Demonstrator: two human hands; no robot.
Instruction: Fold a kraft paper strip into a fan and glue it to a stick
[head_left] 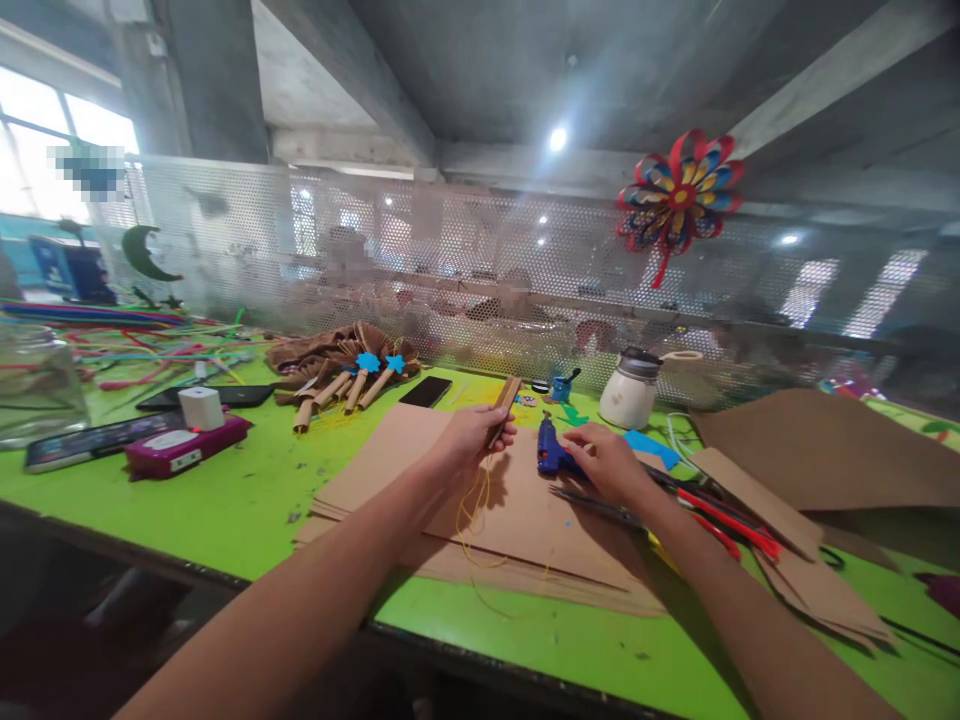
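My left hand [480, 437] is closed around a folded brown paper strip [510, 392], which points up and away from me. Yellow thread [474, 515] hangs in loose loops from below that hand onto a stack of brown paper sheets [420, 500]. On the right, my right hand [606, 460] has its fingers curled at the back of a blue hot glue gun [551, 450], whose nozzle points away from me; part of the gun is hidden by the hand. Dark scissor-like blades [596, 503] lie just below the right hand, partly covered by the forearm.
Pleated brown paper fans with blue stars [367, 363] lie at the back left, near a black phone [427, 391]. A purple power strip [186, 446] sits left. A white jar [630, 390], red-handled tools [731, 520] and brown paper [825, 450] occupy the right. Perforated metal panels [465, 250] stand behind.
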